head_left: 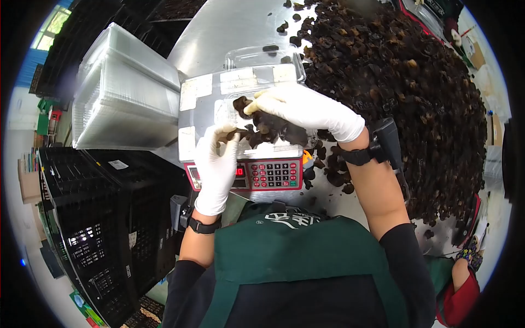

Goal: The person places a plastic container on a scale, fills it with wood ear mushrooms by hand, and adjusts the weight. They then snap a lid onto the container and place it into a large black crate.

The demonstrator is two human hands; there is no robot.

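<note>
A digital scale [203,112] with a red-edged keypad stands on the metal table. On it, dark brown, wrinkled fungus pieces [268,128] lie in a clear plastic tray. My left hand [217,161], in a white glove, pinches a dark piece at the tray's left side. My right hand [298,109], gloved too, reaches over the tray from the right, its thumb and fingers closed on another dark piece [241,105] at the upper left of the pile. Part of the scale's display is hidden behind my left hand.
A tall stack of clear plastic trays [128,98] stands left of the scale. Black crates [98,218] are at the lower left. A large heap of the same fungus [399,104] covers the table's right side. Another person's arm [460,273] shows at the lower right.
</note>
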